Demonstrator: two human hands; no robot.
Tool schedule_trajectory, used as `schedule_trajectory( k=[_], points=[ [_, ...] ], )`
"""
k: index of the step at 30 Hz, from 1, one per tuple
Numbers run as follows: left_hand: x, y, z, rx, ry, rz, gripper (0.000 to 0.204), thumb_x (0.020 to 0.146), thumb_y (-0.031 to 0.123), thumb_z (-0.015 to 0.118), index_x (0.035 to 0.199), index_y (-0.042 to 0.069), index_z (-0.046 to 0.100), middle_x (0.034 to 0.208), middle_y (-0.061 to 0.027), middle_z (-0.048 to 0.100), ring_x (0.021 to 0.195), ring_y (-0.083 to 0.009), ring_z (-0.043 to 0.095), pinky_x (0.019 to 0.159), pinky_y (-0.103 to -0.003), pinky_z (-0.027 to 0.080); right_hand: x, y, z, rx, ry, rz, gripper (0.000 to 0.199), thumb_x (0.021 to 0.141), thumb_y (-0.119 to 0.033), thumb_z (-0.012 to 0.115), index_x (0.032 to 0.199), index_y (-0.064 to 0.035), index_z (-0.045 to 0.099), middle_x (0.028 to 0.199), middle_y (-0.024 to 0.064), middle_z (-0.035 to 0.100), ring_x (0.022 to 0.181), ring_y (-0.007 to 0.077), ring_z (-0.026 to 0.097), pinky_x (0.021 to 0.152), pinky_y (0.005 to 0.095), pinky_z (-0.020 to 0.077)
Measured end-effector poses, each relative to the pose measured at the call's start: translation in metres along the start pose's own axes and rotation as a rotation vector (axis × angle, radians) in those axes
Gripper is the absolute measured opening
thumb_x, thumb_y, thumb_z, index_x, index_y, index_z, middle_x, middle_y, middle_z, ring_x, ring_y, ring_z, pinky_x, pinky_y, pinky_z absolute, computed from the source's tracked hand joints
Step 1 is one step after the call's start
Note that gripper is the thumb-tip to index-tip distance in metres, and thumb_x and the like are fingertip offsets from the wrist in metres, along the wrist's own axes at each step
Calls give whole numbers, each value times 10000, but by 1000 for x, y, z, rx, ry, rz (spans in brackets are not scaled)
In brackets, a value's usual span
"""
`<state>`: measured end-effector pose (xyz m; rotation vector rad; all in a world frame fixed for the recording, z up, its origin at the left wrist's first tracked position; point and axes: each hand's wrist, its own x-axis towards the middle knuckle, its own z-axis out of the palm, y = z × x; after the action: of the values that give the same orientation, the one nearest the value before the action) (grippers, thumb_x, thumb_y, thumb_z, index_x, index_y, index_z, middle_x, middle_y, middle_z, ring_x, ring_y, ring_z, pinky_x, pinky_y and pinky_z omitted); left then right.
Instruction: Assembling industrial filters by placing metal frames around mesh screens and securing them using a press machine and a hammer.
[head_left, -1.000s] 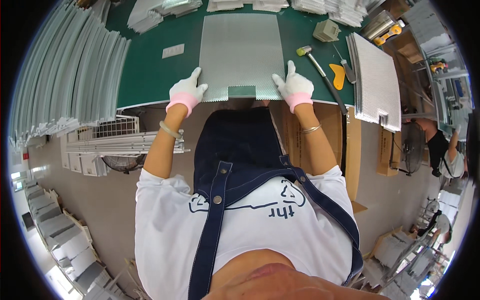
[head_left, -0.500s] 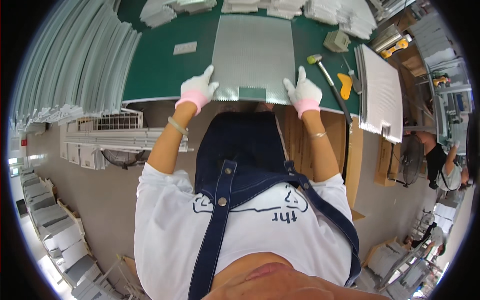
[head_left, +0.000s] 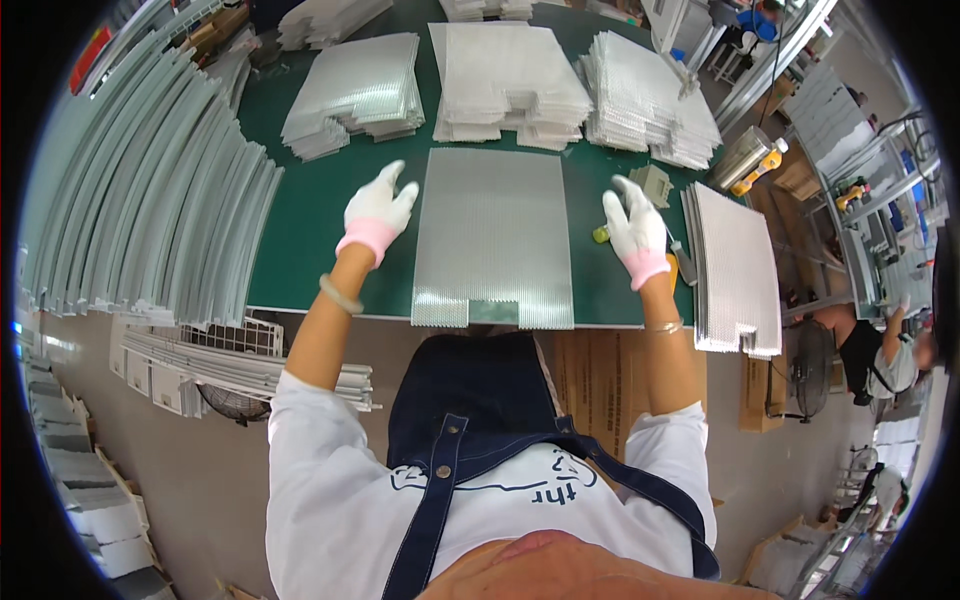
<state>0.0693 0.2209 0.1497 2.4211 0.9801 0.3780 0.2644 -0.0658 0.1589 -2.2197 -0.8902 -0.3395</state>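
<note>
A pale, ribbed panel [head_left: 492, 230] with a notch in its near edge lies flat in front of me on the green tabletop [head_left: 310, 240]. To its left hovers my white-gloved left hand [head_left: 380, 208], fingers apart, not touching the panel. My right hand [head_left: 635, 225], gloved alike, is open on the other side, above a mallet [head_left: 601, 234] whose handle it mostly hides. Close by are a grey-handled tool [head_left: 684, 265], part of a yellow scraper-like piece [head_left: 673, 275] and a beige block [head_left: 652, 186].
Stacks of notched panels stand along the back: left [head_left: 360, 80], middle [head_left: 510, 75] and right [head_left: 655, 95]. Upright panels [head_left: 150, 200] crowd the left side. Another stack [head_left: 735, 265] leans at the right edge. A fan [head_left: 805, 370] and co-workers [head_left: 885, 345] are farther right.
Both hands have come off the panel's near corners and moved outward and away from me. The view has tilted up, showing more back stacks. The small pale rectangle at left is now hidden.
</note>
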Motion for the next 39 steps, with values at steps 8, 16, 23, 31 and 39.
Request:
schedule_trajectory(
  k=[8, 16, 23, 31, 39],
  points=[
    [151, 57, 26, -206, 160, -99, 633, 793, 402, 610, 1259, -2, 465, 1230, -219, 523, 1156, -336, 495, 970, -358, 389, 131, 18, 82, -501, -15, -225, 487, 847, -328, 498, 1242, -49, 443, 1270, 100, 490, 1159, 284, 448, 949, 387, 375],
    [214, 68, 42, -106, 81, -302, 638, 737, 470, 640, 1148, -11, 561, 1179, -205, 564, 1106, -361, 529, 926, -391, 422, 161, 1, 109, -541, -160, -15, 422, 873, -333, 482, 1154, -19, 466, 927, 108, 639, 980, 270, 554, 841, 392, 419],
    [217, 96, 33, -360, 422, 17, 330, 752, 207, 631, 1036, 38, 625, 939, -127, 668, 861, -256, 647, 798, -326, 487, 164, 7, 103, -544, -211, -52, 364, 876, -273, 454, 1139, -21, 458, 937, 142, 625, 945, 289, 575, 812, 399, 446],
    [204, 124, -2, -1274, 458, 208, 195, 799, -8, 623, 988, -24, 574, 841, -80, 636, 684, -130, 609, 631, -239, 499, 173, 21, 116, -519, -160, 52, 460, 879, -210, 415, 1284, 0, 353, 881, 163, 628, 825, 321, 616, 757, 423, 475],
    [75, 86, -37, -1217, 537, 317, 233, 834, 16, 593, 1060, -36, 565, 946, -82, 622, 765, -110, 592, 679, -220, 477, 145, 8, 62, 152, 365, -49, 401, 870, -131, 397, 1247, -4, 449, 1098, 281, 561, 1027, 399, 549, 886, 414, 442]
  ],
)
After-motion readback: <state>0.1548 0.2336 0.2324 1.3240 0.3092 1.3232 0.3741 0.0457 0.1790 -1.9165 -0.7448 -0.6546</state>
